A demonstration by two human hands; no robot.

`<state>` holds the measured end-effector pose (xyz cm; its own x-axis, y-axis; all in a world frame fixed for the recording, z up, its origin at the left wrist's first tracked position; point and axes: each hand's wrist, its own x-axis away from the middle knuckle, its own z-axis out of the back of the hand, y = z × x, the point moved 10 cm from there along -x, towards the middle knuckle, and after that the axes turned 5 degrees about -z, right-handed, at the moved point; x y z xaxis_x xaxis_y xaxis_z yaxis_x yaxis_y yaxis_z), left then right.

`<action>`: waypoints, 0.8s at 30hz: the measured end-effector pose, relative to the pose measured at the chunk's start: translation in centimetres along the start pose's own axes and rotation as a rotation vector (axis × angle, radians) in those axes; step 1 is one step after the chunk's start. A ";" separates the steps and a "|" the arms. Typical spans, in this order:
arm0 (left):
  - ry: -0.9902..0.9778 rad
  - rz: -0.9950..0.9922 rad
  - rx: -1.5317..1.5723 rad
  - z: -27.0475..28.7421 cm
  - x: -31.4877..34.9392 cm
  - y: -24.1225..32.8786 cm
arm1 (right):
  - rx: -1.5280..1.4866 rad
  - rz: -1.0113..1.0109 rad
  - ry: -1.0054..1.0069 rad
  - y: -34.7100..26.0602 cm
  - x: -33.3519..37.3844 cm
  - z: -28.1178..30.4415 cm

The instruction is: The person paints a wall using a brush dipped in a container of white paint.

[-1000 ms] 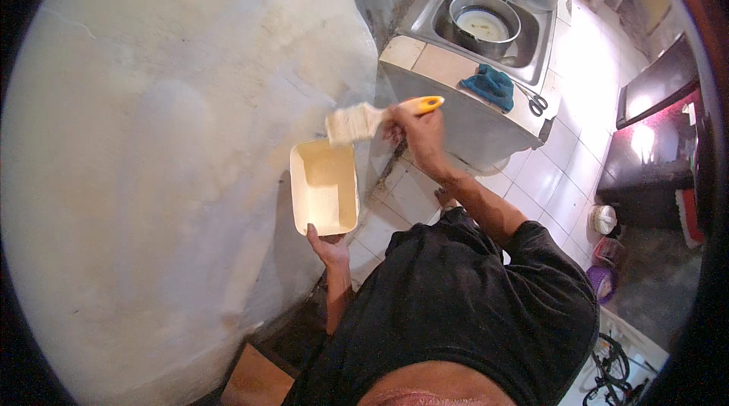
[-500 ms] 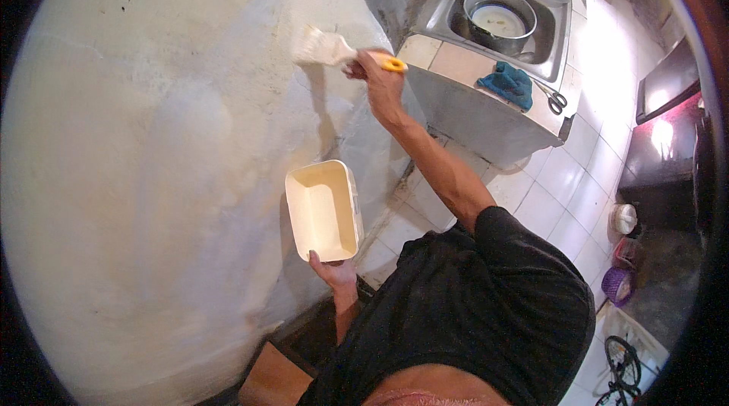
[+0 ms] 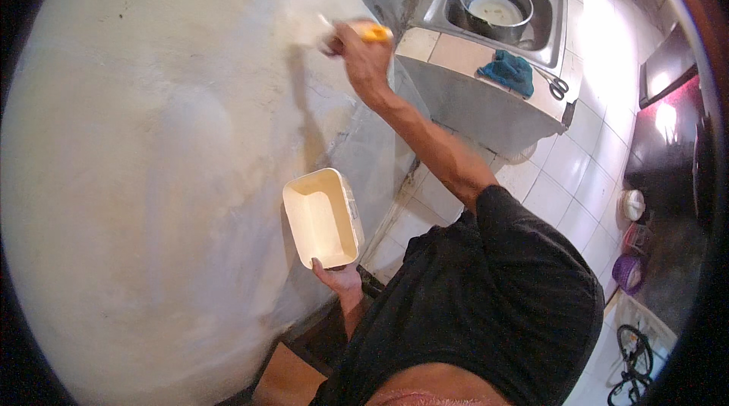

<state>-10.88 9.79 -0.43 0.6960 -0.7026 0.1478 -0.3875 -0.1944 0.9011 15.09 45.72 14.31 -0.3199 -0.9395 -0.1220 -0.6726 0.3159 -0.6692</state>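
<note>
A wide paintbrush [image 3: 376, 33] with a white and yellow handle is gripped in my right hand [image 3: 364, 64], its fingers closed round it. The brush end is smeared by motion and lies at or close to the pale, patchy wall [image 3: 197, 155]; whether it touches I cannot tell. My left hand [image 3: 340, 278] holds a cream rectangular tub [image 3: 323, 224] from below, its thumb over the near rim. The tub's open side faces me, and cream paint coats its inside. Below my right hand, the brush and arm cast a shadow on the wall.
Beyond my right arm, a steel sink [image 3: 558, 26] holds a metal pot [image 3: 496, 7]. On the tiled counter [image 3: 456, 55] lie a teal cloth [image 3: 507, 73] and scissors [image 3: 557, 87]. A brown cardboard piece [image 3: 288, 379] is low by the wall. A purple basket [image 3: 627, 273] stands far right.
My right hand with the paintbrush has moved left and up a little along the wall, and the brush has turned. The tub in my left hand sits slightly lower in view.
</note>
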 end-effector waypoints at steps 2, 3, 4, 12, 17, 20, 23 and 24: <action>-0.050 -0.040 0.007 0.7 -0.2 -0.1 | -0.119 0.133 -0.124 -5.0 -0.6 -4.5; -0.058 -0.060 -0.010 1.2 -0.4 -0.3 | -0.222 0.134 -0.171 -6.9 -0.2 -6.0; -0.071 -0.078 -0.029 1.4 -0.6 -0.3 | -0.325 0.138 -0.213 -8.0 0.1 -6.7; -0.100 -0.106 -0.139 2.4 -0.9 1.4 | 0.016 -0.132 0.103 8.4 3.4 7.8; -0.057 -0.086 -0.164 2.7 -1.1 1.9 | 0.727 -0.267 0.448 19.8 8.2 24.4; -0.113 -0.089 -0.179 1.0 -1.3 1.9 | 0.843 -0.198 0.645 20.3 8.3 27.6; -0.103 -0.061 -0.163 -0.6 -0.9 1.7 | 0.636 -0.173 0.533 18.1 4.6 21.5; -0.054 -0.073 -0.153 1.0 -0.5 1.9 | 0.460 -0.201 0.406 14.3 4.0 15.6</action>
<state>-12.56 9.14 0.76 0.6842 -0.7268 0.0609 -0.2373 -0.1428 0.9609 14.57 44.41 -7.19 -0.5048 -0.8216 0.2649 -0.4197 -0.0346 -0.9070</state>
